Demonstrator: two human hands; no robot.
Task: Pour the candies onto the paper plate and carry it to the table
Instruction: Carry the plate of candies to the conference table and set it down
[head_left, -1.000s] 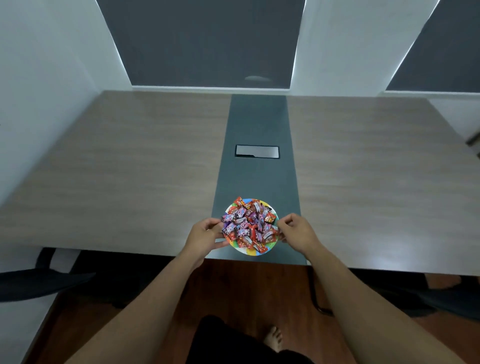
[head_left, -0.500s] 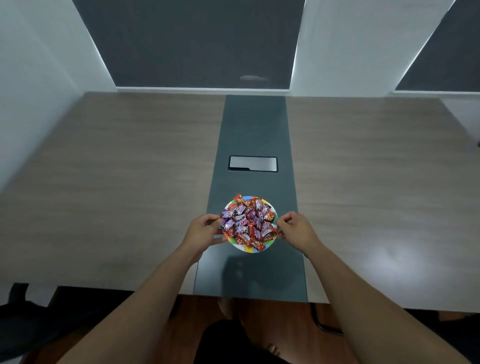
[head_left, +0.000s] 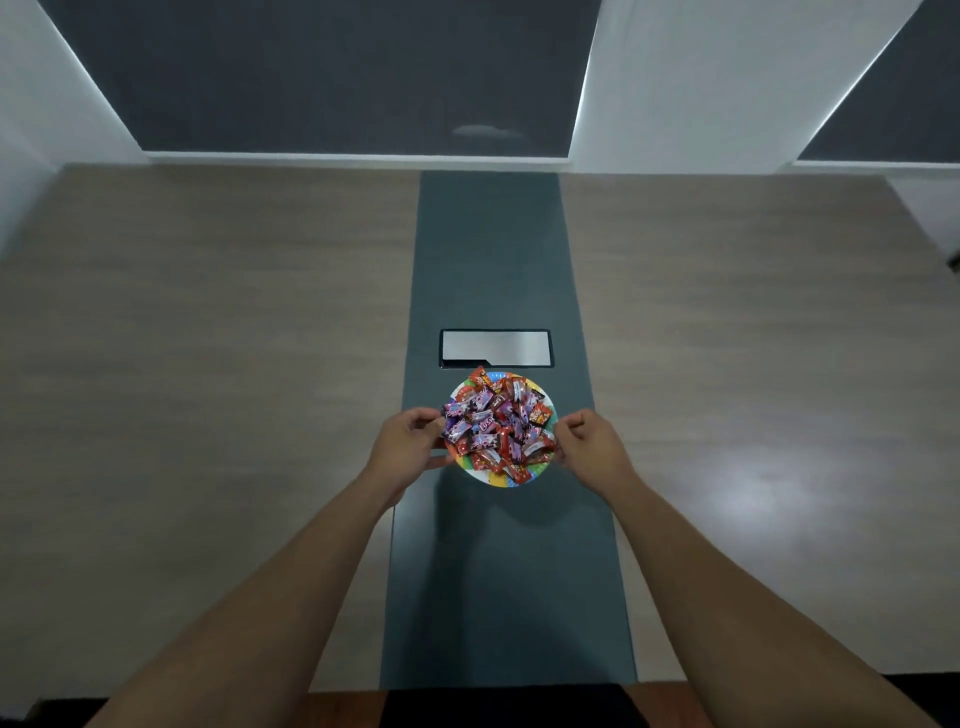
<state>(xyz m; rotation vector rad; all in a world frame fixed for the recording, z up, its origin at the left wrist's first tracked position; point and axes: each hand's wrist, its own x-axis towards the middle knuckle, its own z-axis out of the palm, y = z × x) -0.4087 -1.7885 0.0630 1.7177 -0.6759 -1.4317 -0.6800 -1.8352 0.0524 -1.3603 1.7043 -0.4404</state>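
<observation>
Since the earlier frames the plate (head_left: 511, 481) has travelled further in over the table (head_left: 208, 364): it was near the front edge, and now sits just short of the rectangular metal hatch (head_left: 496, 347), with far more tabletop showing between it and the person. Both arms reach further forward than before.

Plate lies over the dark centre strip (head_left: 498, 571) of the table, with a shadow on the strip just below its near rim. Whether it rests on the surface or is held slightly above cannot be told. Candies (head_left: 496, 428) are heaped on it in red and purple wrappers, covering nearly all of it; only the coloured border shows at the near and far rims.

Left hand (head_left: 408, 441) grips the plate's left rim, fingers curled over the edge, thumb below. Right hand (head_left: 589, 447) is at the right rim, fingers curled in a loose pinch; contact with the rim looks likely, but a firm hold cannot be confirmed.
</observation>
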